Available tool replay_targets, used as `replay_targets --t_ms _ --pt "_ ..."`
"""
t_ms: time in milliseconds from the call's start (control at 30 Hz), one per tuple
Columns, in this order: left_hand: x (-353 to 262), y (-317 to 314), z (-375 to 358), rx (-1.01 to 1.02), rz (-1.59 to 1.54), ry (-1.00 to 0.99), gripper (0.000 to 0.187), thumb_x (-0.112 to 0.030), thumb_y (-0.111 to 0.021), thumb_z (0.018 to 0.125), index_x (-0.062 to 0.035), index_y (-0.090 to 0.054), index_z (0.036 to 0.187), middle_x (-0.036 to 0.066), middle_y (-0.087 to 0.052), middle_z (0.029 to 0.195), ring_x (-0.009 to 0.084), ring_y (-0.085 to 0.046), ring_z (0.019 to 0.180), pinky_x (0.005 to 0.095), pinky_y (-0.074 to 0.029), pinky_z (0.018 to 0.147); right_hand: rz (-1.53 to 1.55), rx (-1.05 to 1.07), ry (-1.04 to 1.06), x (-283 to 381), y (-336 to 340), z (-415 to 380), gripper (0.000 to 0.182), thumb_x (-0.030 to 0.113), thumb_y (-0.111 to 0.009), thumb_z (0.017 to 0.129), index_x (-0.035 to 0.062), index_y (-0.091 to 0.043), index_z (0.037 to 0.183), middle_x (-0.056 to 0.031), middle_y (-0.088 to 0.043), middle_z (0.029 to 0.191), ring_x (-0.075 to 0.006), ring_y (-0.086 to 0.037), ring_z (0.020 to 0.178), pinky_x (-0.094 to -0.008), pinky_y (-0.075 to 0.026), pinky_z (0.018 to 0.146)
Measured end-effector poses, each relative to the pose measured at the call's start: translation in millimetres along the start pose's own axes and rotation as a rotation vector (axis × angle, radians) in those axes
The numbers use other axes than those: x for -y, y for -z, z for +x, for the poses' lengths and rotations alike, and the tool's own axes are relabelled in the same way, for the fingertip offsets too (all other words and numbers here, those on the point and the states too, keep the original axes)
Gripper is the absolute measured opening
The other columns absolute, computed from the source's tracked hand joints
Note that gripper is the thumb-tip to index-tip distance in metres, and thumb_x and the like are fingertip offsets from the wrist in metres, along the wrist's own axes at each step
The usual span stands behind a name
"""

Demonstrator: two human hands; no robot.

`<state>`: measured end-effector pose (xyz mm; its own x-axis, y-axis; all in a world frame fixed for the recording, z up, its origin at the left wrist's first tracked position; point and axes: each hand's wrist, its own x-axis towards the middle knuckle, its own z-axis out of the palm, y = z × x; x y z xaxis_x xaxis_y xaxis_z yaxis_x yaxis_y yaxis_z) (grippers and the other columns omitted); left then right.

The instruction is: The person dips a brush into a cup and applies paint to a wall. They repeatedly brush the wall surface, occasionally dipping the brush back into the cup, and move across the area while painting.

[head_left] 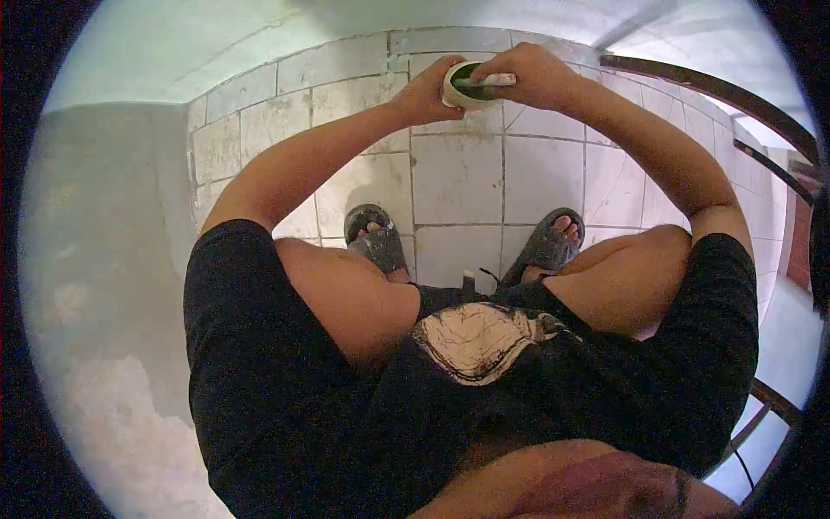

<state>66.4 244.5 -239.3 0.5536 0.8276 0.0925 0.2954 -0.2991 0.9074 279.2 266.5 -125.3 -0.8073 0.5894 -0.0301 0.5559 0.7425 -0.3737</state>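
A small round whitish cup (453, 97) with a green inside is held up near the top middle of the view. My left hand (424, 92) is wrapped round its left side, fingers closed on the wall. Over the cup's right side, my right hand (534, 76) grips a whitish tool (500, 80), whose end reaches into the cup. The fingertips of this hand are partly hidden, and what the green matter is cannot be made out.
Below the hands lies a floor of white tiles (456, 177) with dirty marks. My feet in dark slippers (377, 238) rest on it. A pale wall (112, 259) stands at the left, a dark metal bar (709, 84) at the upper right.
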Motion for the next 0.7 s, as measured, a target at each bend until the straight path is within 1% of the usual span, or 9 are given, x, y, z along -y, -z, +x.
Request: replay_targets --t_ms 167,300,400,467,500,533,567,633,700 --pt "-3.8 -0.8 -1.2 -0.003 -0.140 0.023 0.081 -0.014 -0.079 0.058 -0.0051 -0.034 0.125 0.013 -0.048 0.117 0.0263 -0.049 0.111 0.0348 -0.041 0.095 -0.005 -0.054 0.038 -0.4 -7.5 -2.9 0.024 0.021 -0.065 0.075 0.0174 -0.066 0.098 -0.0123 -0.065 0.083 -0.0307 -0.062 0.073 -0.0392 -0.049 0.068" --pt "-2.4 -2.2 1.1 -0.001 0.005 -0.023 0.082 -0.014 -0.080 0.058 -0.0058 -0.034 0.125 0.013 -0.049 0.116 0.0262 -0.049 0.111 0.0347 -0.040 0.095 -0.148 0.044 -0.027 8.3 -1.1 -4.8 0.025 0.023 -0.066 0.075 0.0175 -0.066 0.099 -0.0114 -0.066 0.085 -0.0304 -0.062 0.074 -0.0391 -0.049 0.068" --pt "1.6 -2.3 -2.9 0.005 0.043 -0.020 0.082 -0.015 -0.080 0.058 -0.0061 -0.035 0.126 0.013 -0.049 0.117 0.0268 -0.049 0.111 0.0350 -0.040 0.096 -0.001 -0.040 0.052 1.0 -1.9 -6.8 0.022 0.025 -0.064 0.077 0.0163 -0.067 0.097 -0.0106 -0.066 0.087 -0.0298 -0.063 0.073 -0.0387 -0.049 0.068" --pt "8.1 2.2 1.5 -0.011 0.079 -0.040 0.081 -0.016 -0.079 0.059 -0.0061 -0.035 0.126 0.013 -0.049 0.118 0.0273 -0.049 0.111 0.0352 -0.040 0.096 0.072 -0.127 0.038 -1.4 7.1 -5.3 0.023 0.031 -0.063 0.077 0.0224 -0.065 0.098 -0.0139 -0.065 0.081 -0.0347 -0.061 0.077 -0.0445 -0.049 0.072" --pt "13.2 3.1 2.0 -0.014 0.060 -0.035 0.080 -0.017 -0.079 0.059 -0.0060 -0.035 0.126 0.014 -0.049 0.119 0.0274 -0.049 0.112 0.0356 -0.040 0.096 0.015 -0.146 0.032 0.1 10.7 -4.7 0.018 0.022 -0.063 0.080 0.0120 -0.067 0.094 -0.0095 -0.067 0.084 -0.0250 -0.065 0.076 -0.0338 -0.051 0.069" --pt "15.9 3.1 0.5 -0.019 0.036 -0.023 0.080 -0.018 -0.079 0.060 -0.0059 -0.036 0.126 0.014 -0.049 0.121 0.0274 -0.049 0.112 0.0360 -0.040 0.095 0.031 -0.128 0.034 -8.7 10.7 -2.0 0.018 0.022 -0.063 0.080 0.0120 -0.067 0.094 -0.0095 -0.067 0.084 -0.0250 -0.065 0.076 -0.0338 -0.051 0.069" --pt "20.9 6.3 -1.4 -0.092 0.290 -0.112 0.097 -0.020 -0.082 0.060 -0.0094 -0.024 0.136 0.014 -0.050 0.123 0.0270 -0.050 0.112 0.0388 -0.044 0.093 0.139 -0.147 0.109 -24.3 5.6 4.3 0.020 0.024 -0.063 0.079 0.0132 -0.066 0.096 -0.0105 -0.066 0.085 -0.0265 -0.064 0.078 -0.0357 -0.051 0.070" --pt "53.4 10.0 3.3 -0.133 0.416 -0.095 0.093 -0.021 -0.083 0.060 -0.0091 -0.028 0.134 0.013 -0.051 0.121 0.0273 -0.049 0.114 0.0393 -0.044 0.094 0.324 -0.125 0.183 -12.9 -6.9 4.7 0.022 0.025 -0.063 0.078 0.0145 -0.064 0.097 -0.0115 -0.065 0.085 -0.0280 -0.064 0.080 -0.0377 -0.051 0.072" --pt "31.7 5.9 -21.7 -0.088 0.342 0.029 0.091 -0.020 -0.081 0.061 -0.0092 -0.028 0.134 0.013 -0.049 0.123 0.0280 -0.047 0.115 0.0395 -0.042 0.095 0.292 -0.098 0.029 26.6 26.0 -3.5 0.019 0.015 -0.067 0.077 0.0055 -0.065 0.093 -0.0132 -0.066 0.090 -0.0238 -0.065 0.080 -0.0339 -0.051 0.072"
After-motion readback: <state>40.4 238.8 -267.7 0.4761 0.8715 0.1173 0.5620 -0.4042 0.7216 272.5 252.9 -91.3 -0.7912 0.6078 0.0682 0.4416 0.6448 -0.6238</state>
